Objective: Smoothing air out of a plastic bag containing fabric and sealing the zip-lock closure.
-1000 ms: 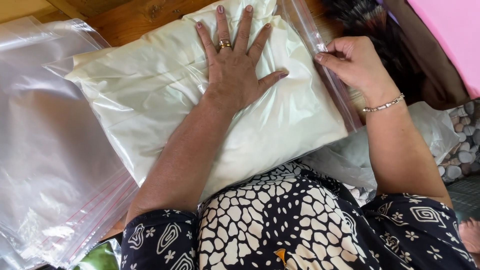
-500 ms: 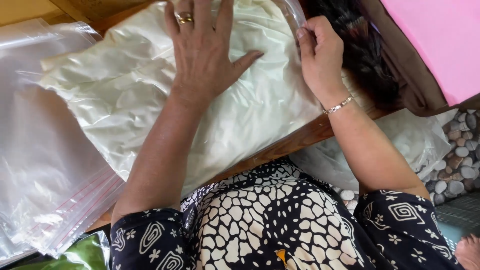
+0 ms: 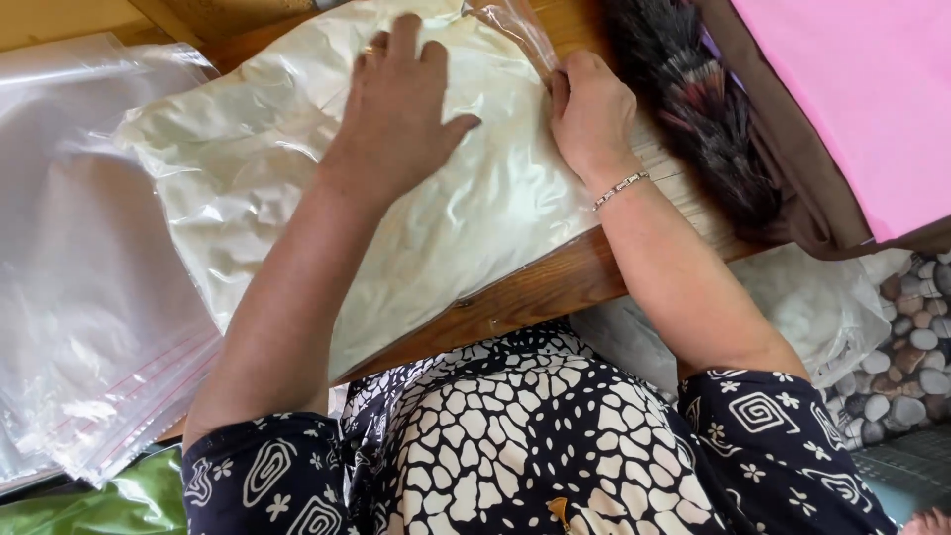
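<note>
On a wooden surface [image 3: 555, 287], the left hand [image 3: 396, 124] presses flat on a cream-filled clear bag [image 3: 297, 198]; the right hand [image 3: 589, 114] pinches its edge; pebble floor [image 3: 911, 337] lies alongside.

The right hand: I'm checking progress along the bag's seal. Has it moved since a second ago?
Yes. The right hand has slid along the bagged cream cloth's edge, away from the person and closer to the left hand.
</note>
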